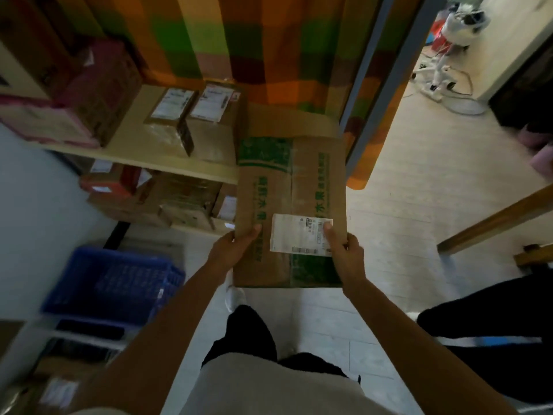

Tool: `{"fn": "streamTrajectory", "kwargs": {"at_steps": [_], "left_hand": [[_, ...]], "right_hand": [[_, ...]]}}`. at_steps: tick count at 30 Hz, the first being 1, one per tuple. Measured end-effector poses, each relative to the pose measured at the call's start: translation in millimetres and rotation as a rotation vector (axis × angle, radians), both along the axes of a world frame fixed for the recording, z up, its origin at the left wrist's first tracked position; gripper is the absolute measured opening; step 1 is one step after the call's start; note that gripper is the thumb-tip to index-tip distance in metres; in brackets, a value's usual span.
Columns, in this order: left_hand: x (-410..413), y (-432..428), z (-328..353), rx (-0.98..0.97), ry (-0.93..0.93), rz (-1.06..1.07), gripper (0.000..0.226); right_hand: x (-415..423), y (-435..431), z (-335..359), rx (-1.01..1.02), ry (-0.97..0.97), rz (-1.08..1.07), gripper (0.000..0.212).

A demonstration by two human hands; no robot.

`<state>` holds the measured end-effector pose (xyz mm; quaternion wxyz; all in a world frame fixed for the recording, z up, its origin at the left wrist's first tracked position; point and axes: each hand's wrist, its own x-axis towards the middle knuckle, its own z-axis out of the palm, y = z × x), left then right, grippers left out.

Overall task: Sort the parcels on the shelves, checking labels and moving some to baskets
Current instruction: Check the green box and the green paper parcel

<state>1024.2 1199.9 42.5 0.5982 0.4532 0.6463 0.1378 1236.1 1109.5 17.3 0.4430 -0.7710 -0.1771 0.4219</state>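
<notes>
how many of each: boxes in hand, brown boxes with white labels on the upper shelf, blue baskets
held box: 1
labelled shelf boxes: 2
blue basket: 1
total: 4

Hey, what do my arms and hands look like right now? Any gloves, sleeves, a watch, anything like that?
The left forearm and right forearm are bare, and no sleeves show anywhere in the frame. The left hand and right hand are ungloved, with no watch, bracelet or ring visible. Finer marks are too blurred to tell.
</notes>
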Motion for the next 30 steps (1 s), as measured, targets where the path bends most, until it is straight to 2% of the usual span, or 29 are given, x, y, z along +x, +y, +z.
{"fn": "streamTrajectory", "kwargs": {"at_steps": [1,4,5,8,12,14,15,17,21,22,23,27,28,29,30], "left_hand": [[-1,-11,-5,0.003,0.004,-0.004,0.071],[-3,-34,-11,0.037,-0.023,0.095,0.072],[-6,-38,-12,0.022,-0.017,0.128,0.072],[-24,-49,-19,-0.02,0.038,0.102,0.069],[-76,-73,-24,-0.091,-0.04,0.132,0.092],[-90,-83,-24,-0.104,-0.091,0.164,0.077],[-124,-93,-23,-0.106,-0.107,0.278,0.066],[-129,-90,-23,-0.102,-0.107,0.352,0.061],[-191,-89,-9,-0.061,-0.037,0.52,0.075],[-242,-105,-2,-0.06,-0.028,0.625,0.085],[-246,-101,-2,-0.058,-0.016,0.592,0.09],[-294,-112,10,0.002,0.005,0.653,0.047],[-316,-117,15,0.02,-0.005,0.686,0.043],[-329,-118,16,0.057,-0.02,0.699,0.04],[-339,-117,18,0.092,-0.02,0.711,0.035]], "right_hand": [[0,-5,3,-0.015,-0.01,0.028,0.068],[2,-19,3,-0.092,-0.057,0.089,0.099],[1,-25,5,-0.117,-0.063,0.123,0.101],[-9,-37,1,-0.138,-0.003,0.208,0.085],[-46,-32,-9,-0.13,0.093,0.335,0.046],[-57,-29,-8,-0.153,0.102,0.382,0.04],[-89,-20,-5,-0.17,0.117,0.462,0.039],[-96,-15,1,-0.165,0.127,0.479,0.041],[-156,9,19,-0.248,0.217,0.678,0.089],[-209,18,25,-0.281,0.217,0.798,0.096],[-210,25,22,-0.294,0.225,0.786,0.101],[-251,67,-36,-0.254,0.239,0.882,0.142],[-277,73,-34,-0.227,0.269,0.918,0.138],[-296,70,-18,-0.198,0.273,0.92,0.121],[-315,65,9,-0.165,0.255,0.923,0.094]]}}
